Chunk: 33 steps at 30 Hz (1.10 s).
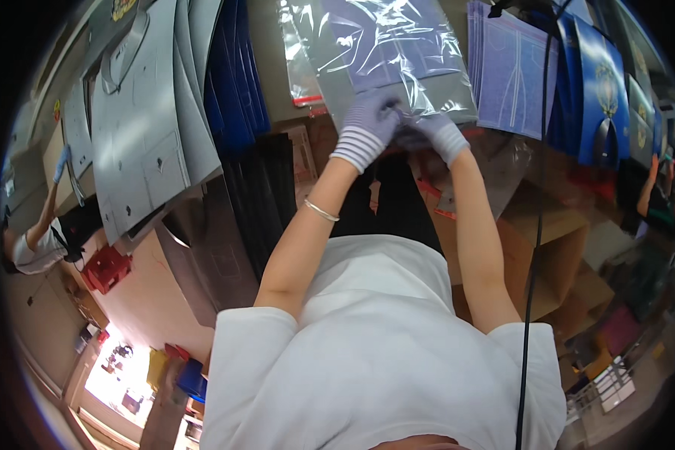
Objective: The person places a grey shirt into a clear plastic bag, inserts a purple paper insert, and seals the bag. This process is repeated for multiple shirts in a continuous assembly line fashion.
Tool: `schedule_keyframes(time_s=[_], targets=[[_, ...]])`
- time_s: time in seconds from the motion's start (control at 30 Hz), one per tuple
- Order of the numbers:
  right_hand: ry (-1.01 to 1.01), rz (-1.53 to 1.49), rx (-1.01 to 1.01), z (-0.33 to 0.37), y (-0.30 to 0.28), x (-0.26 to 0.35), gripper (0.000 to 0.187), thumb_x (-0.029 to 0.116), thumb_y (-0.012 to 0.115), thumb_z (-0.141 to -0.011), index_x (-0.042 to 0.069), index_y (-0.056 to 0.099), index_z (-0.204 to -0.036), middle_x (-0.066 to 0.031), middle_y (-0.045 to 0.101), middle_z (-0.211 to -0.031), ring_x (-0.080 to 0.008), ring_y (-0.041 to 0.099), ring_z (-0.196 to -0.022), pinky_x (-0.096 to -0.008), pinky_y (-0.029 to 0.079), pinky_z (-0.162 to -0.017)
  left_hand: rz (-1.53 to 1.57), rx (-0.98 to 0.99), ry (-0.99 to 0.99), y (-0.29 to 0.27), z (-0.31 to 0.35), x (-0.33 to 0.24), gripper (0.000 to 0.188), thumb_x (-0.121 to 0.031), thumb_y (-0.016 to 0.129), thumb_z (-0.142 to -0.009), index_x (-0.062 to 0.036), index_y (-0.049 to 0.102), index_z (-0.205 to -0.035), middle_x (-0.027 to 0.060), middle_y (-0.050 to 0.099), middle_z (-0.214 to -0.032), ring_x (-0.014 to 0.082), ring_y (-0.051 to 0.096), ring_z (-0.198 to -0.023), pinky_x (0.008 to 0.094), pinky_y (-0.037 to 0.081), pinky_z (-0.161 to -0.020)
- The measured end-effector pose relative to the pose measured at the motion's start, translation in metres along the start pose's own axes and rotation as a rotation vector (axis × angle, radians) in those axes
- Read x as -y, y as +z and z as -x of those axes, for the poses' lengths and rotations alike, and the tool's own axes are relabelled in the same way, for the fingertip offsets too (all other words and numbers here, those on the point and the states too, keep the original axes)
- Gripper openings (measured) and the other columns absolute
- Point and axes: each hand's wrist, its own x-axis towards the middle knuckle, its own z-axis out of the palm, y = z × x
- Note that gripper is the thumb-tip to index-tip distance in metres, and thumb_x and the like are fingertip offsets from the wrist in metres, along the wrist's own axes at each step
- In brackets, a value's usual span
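Both gloved hands meet at the near edge of the table. The left hand curls its fingers closed onto the clear plastic bag, which lies flat with a grey card inside. The right hand pinches the same bag edge just beside it. Grey printed sheets overhang the table's left side.

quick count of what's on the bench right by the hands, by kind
gloved hands: 2, left hand and right hand, both on the bag
clear plastic bag with a folded grey garment inside: 1
empty clear bag with red strip: 1
stack of lilac printed cards: 1
total: 5
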Motion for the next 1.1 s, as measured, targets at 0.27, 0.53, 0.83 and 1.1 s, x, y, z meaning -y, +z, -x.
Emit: schedule_keyframes(time_s=[0.27, 0.53, 0.83, 1.1], targets=[[-0.763, 0.939, -0.175, 0.019, 0.060, -0.036, 0.016, 0.015, 0.060, -0.073, 0.009, 0.058, -0.088, -0.0105, 0.058, -0.081, -0.0283, 0.056, -0.080, -0.0366, 0.046, -0.071, 0.617, -0.088, -0.884, -0.023, 0.090, 0.114, 0.039, -0.034, 0.045, -0.091, 0.0000, 0.062, -0.098, 0.0122, 0.065, -0.091, 0.0232, 0.062, -0.085, 0.0333, 0.047, -0.076], [-0.738, 1.497, -0.005, -0.004, 0.108, -0.035, 0.020, 0.022, 0.062, -0.073, 0.012, 0.056, -0.088, -0.0062, 0.057, -0.084, -0.0238, 0.056, -0.084, -0.0368, 0.045, -0.072, 0.954, -0.004, -1.104, -0.015, 0.095, 0.111, 0.042, -0.034, 0.048, -0.089, 0.0048, 0.055, -0.104, 0.0176, 0.060, -0.101, 0.0330, 0.058, -0.095, 0.0407, 0.044, -0.087], [-1.002, 1.085, -0.094, 0.043, 0.066, -0.014, 0.015, 0.017, 0.061, -0.068, 0.008, 0.056, -0.079, -0.0098, 0.055, -0.075, -0.0284, 0.055, -0.072, -0.0389, 0.044, -0.066, 0.870, -0.059, -0.897, -0.028, 0.091, 0.115, 0.020, -0.014, 0.058, -0.081, 0.0026, 0.059, -0.093, 0.0122, 0.062, -0.084, 0.0226, 0.061, -0.078, 0.0322, 0.050, -0.069], [-0.203, 1.051, -1.269, 0.212, -0.256, -0.083, 0.010, 0.011, 0.059, -0.078, 0.003, 0.059, -0.084, -0.0105, 0.062, -0.076, -0.0200, 0.057, -0.068, -0.0321, 0.046, -0.066, 1.100, -0.016, -1.088, -0.035, 0.088, 0.116, 0.029, -0.029, 0.055, -0.087, -0.0013, 0.057, -0.093, 0.0103, 0.061, -0.081, 0.0224, 0.061, -0.077, 0.0392, 0.052, -0.067]])
